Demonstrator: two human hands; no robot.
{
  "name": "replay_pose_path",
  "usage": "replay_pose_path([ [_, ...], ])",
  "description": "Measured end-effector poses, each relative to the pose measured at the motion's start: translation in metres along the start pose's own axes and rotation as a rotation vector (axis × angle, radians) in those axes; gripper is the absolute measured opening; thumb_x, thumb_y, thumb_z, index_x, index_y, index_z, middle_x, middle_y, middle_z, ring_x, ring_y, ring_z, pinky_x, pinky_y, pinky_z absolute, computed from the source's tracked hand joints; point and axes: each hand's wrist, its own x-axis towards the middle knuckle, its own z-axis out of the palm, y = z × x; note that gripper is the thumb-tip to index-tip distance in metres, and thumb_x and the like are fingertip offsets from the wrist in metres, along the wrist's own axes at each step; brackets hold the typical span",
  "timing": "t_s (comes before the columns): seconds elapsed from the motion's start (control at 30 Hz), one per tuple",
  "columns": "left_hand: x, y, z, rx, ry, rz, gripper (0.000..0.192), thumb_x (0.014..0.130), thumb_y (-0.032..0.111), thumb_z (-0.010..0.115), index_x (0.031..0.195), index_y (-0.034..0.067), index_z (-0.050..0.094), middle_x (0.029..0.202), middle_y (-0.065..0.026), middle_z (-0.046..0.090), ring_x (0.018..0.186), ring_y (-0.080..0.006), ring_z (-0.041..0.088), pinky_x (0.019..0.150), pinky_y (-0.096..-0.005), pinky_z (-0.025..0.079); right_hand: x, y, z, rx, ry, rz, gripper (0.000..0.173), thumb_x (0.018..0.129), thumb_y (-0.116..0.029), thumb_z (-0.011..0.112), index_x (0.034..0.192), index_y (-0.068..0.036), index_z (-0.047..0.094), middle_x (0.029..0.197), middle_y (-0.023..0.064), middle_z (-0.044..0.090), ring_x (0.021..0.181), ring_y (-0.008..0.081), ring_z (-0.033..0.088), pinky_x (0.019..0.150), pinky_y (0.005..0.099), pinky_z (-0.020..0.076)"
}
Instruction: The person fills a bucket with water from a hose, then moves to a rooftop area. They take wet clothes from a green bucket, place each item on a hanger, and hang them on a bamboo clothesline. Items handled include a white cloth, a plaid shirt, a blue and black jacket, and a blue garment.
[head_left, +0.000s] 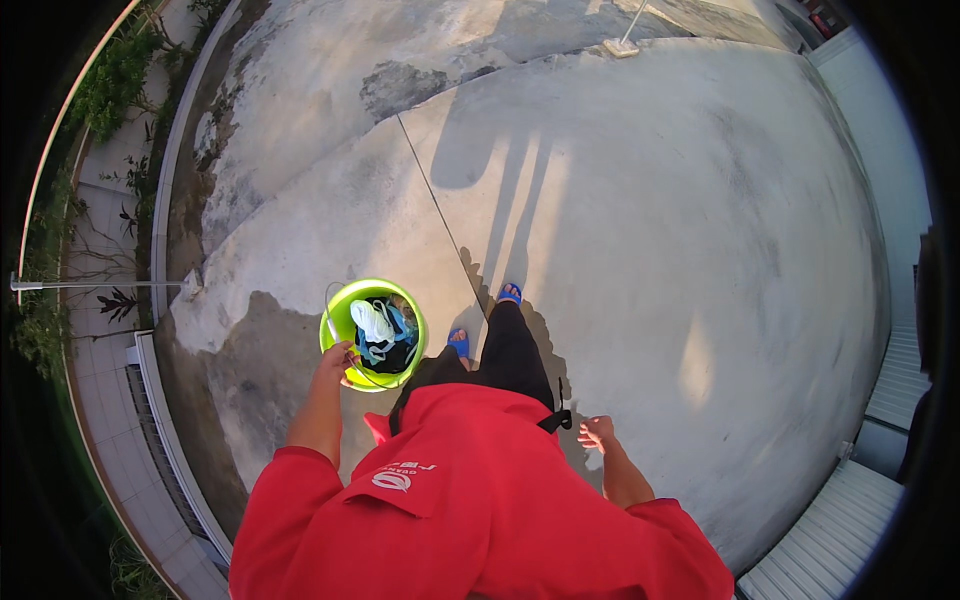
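Observation:
My left hand (339, 361) grips the wire handle of a lime-green plastic bucket (330, 322), at the bucket's near left rim. Inside the bucket lie a bundled white cloth (371, 321) and several crumpled blue and black clothes (390, 352). My right hand (596, 433) hangs beside my right hip with its fingers curled; nothing shows in it, though whether they are fully closed is not plain. A black strap (556, 421) sticks out at my waist near that hand. Blue slippers (458, 343) are on my feet, one ahead of the other, on the concrete.
Grey concrete ground (637, 225) with a thin joint line and damp patches surrounds me. A metal pole (112, 284) stands in a small block on the left, another pole's block (621, 48) at the top. Planting lines the left edge (163, 187); a pale wall (874, 142) bounds the right.

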Motion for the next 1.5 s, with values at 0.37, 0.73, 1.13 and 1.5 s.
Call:
replay_pose_path([
  [0.37, 0.062, 0.299, 0.194, -0.051, -0.057, 0.042, 0.023, 0.092, 0.040, 0.076, 0.082, 0.022, 0.065, 0.079, 0.0091, 0.065, 0.091, -0.0128, 0.070, 0.110, -0.0842, 0.011, 0.118, -0.385, -0.042, -0.004, -0.081, -0.313, 0.022, 0.095, -0.020, 0.067, 0.103, 0.000, 0.073, 0.090, 0.0090, 0.075, 0.071, 0.0220, 0.076, 0.057, 0.0341, 0.0613],
  [0.73, 0.151, 0.448, 0.374, -0.160, -0.204, 0.191, 0.031, 0.096, 0.037, 0.070, 0.121, 0.021, 0.063, 0.111, 0.0050, 0.067, 0.123, -0.0116, 0.057, 0.110, -0.0721, 0.017, 0.285, -0.726, 0.054, -0.666, -0.164, -0.682, 0.023, 0.093, -0.022, 0.065, 0.102, -0.003, 0.076, 0.084, 0.0120, 0.076, 0.070, 0.0225, 0.075, 0.071, 0.0370, 0.0582],
  [1.13, 0.235, 0.445, 0.311, -0.003, 0.077, 0.278, 0.060, 0.095, 0.027, 0.072, 0.149, 0.014, 0.048, 0.138, -0.0044, 0.065, 0.124, -0.0149, 0.055, 0.103, -0.0401, 0.041, 0.472, -0.913, 0.372, -0.832, 0.006, -1.018, 0.053, 0.079, -0.040, 0.081, 0.113, -0.002, 0.068, 0.109, 0.0185, 0.074, 0.101, 0.0336, 0.073, 0.089, 0.0432, 0.0584],
  [1.5, 0.198, 0.335, 0.280, -0.215, 0.247, -0.028, 0.041, 0.100, 0.010, 0.063, 0.140, 0.008, 0.059, 0.119, -0.0066, 0.072, 0.102, -0.0143, 0.070, 0.084, -0.0293, 0.053, 0.493, -0.918, 0.393, -0.910, 0.015, -1.083, 0.026, 0.084, -0.024, 0.067, 0.090, 0.001, 0.064, 0.085, 0.0240, 0.070, 0.082, 0.0450, 0.071, 0.075, 0.0494, 0.0593],
])
